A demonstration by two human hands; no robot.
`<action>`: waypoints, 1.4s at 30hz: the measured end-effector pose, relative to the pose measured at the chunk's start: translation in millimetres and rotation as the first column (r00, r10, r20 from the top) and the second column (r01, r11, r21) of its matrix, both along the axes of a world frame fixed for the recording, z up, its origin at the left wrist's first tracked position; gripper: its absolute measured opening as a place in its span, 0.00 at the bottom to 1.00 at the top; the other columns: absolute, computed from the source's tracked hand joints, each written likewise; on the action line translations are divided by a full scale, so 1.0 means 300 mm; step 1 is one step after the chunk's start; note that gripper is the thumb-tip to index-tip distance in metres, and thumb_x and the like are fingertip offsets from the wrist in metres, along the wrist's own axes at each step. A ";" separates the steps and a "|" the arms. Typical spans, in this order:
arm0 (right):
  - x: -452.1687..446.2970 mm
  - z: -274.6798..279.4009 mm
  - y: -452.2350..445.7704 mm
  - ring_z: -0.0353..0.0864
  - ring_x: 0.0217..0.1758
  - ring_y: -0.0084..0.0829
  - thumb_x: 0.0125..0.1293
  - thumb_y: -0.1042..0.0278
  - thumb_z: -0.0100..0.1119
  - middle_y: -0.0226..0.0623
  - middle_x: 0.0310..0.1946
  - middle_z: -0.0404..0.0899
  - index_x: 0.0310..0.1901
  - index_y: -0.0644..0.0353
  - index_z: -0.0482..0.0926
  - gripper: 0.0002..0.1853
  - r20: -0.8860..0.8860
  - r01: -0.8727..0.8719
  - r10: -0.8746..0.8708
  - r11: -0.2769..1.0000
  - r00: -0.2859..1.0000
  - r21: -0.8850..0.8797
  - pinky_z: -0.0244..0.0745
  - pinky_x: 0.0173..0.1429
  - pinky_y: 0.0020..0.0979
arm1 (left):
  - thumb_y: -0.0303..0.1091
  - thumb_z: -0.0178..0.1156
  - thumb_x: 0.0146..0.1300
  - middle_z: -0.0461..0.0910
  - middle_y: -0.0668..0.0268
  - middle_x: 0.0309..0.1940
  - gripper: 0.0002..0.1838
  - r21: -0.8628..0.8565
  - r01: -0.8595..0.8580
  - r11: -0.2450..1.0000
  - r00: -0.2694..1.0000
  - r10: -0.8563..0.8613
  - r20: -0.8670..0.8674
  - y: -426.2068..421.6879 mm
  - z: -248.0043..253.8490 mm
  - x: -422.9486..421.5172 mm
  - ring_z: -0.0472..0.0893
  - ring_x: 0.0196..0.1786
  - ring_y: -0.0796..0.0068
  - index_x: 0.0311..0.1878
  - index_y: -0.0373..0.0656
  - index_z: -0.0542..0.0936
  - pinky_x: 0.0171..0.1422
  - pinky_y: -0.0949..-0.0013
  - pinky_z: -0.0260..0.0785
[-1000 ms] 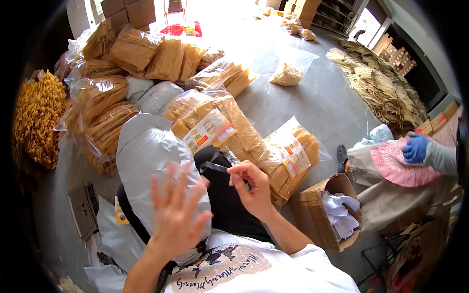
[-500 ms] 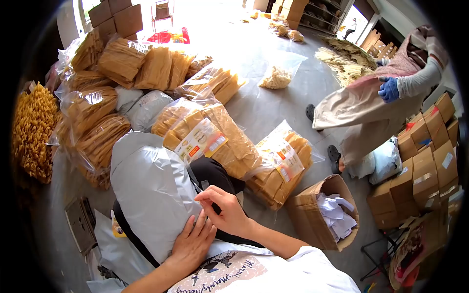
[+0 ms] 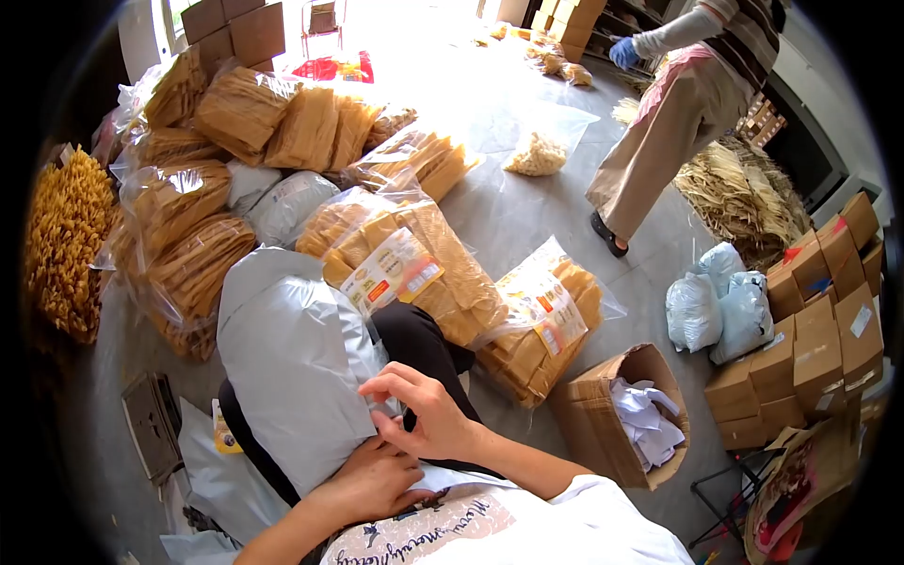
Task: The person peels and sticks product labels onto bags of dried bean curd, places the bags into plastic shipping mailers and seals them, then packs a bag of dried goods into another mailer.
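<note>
A full grey plastic bag (image 3: 282,348) lies across the person's lap. My left hand (image 3: 372,480) rests flat at the bag's lower end, its fingertips partly covered by the other hand. Just above it is my right hand (image 3: 419,410), bent at the bag's right edge, thumb and forefinger apart with nothing visible between them. Beyond the knees are two clear packs of flat yellow-brown sheets, a labelled pack (image 3: 414,264) and another pack (image 3: 541,320) to its right.
More bagged sheets (image 3: 188,235) are piled at the left, by a yellow stack (image 3: 66,245). At right are an open carton (image 3: 612,405) with white paper, grey bags (image 3: 720,301) and stacked boxes (image 3: 810,348). Another person (image 3: 669,122) with a blue glove stands at the upper right.
The dark strip held in my right hand earlier no longer shows. My left hand has come down onto the bag. The other person has moved up and away, uncovering the grey bags.
</note>
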State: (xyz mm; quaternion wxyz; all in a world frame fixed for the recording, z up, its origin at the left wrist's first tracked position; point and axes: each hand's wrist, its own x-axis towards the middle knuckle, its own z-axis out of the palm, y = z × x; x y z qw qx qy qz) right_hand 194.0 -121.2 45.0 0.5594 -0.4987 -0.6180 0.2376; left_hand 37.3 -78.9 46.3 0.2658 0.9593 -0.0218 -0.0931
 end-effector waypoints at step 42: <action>-0.046 -0.575 0.055 0.55 0.71 0.35 0.70 0.35 0.31 0.39 0.70 0.54 0.71 0.61 0.47 0.41 -0.896 -0.389 -0.189 0.851 0.403 -0.354 0.51 0.72 0.36 | 0.66 0.34 0.67 0.58 0.64 0.70 0.40 -0.886 0.113 -0.451 0.188 0.885 -0.426 0.140 -0.641 -0.275 0.60 0.69 0.68 0.72 0.47 0.54 0.73 0.66 0.49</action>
